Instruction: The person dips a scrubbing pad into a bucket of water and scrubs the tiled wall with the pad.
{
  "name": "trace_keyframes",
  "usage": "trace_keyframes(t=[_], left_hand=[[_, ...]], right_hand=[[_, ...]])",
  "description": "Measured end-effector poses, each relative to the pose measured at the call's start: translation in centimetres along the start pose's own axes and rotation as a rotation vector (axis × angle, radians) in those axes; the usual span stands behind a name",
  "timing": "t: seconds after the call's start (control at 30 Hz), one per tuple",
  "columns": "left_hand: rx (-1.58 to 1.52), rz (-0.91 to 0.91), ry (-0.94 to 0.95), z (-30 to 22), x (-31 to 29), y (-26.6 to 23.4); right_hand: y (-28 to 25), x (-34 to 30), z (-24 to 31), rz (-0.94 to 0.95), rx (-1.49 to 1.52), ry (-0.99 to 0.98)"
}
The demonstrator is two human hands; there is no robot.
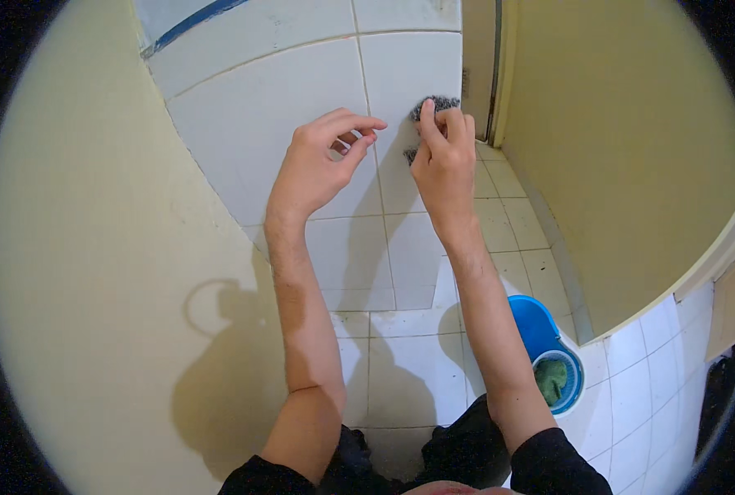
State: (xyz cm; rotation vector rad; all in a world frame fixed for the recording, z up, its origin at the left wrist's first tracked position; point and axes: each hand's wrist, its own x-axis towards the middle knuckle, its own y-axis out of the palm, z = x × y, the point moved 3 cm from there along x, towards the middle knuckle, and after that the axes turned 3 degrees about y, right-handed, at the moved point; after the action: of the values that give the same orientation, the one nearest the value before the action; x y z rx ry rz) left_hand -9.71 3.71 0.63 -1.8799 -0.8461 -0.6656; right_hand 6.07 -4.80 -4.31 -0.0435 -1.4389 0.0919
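Note:
My right hand (446, 157) grips a dark grey steel wool scourer (442, 102) against the white tiled wall (301, 107), close to its right corner. Some of the scourer pokes out above the fingers, and a bit shows to the left of them; the rest is hidden under the hand. To the left, my left hand (322, 157) hovers before the tiles with loosely curled fingers. A small gap parts its thumb from the index finger, and nothing shows between them.
A blue mop bucket (535, 318) with a green cloth (550, 380) in its round basket stands on the tiled floor (413, 363), right of my right forearm. Cream walls (95, 247) rise on both sides. A door frame (499, 74) is beyond the tiled corner.

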Motion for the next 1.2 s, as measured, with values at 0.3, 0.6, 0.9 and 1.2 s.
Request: trace_keyframes(t=[0.3,0.6,0.9,1.2], left_hand=[[-0.024,0.018,0.001,-1.4,0.5,0.9],[-0.027,0.057,0.024,-1.4,-0.4,0.4],[-0.028,0.107,0.013,-0.8,-0.6,-0.2],[-0.002,0.048,0.034,-1.1,-0.7,-2.1]], right_hand=[[1.0,-3.5,-1.6,-0.122,0.015,-0.041],[-0.5,1.6,-0.2,-0.063,0.039,0.091],[0.7,-2.5,-1.2,-0.042,-0.047,-0.096],[0.8,-3.4,-2.4,-0.099,-0.055,-0.099]])
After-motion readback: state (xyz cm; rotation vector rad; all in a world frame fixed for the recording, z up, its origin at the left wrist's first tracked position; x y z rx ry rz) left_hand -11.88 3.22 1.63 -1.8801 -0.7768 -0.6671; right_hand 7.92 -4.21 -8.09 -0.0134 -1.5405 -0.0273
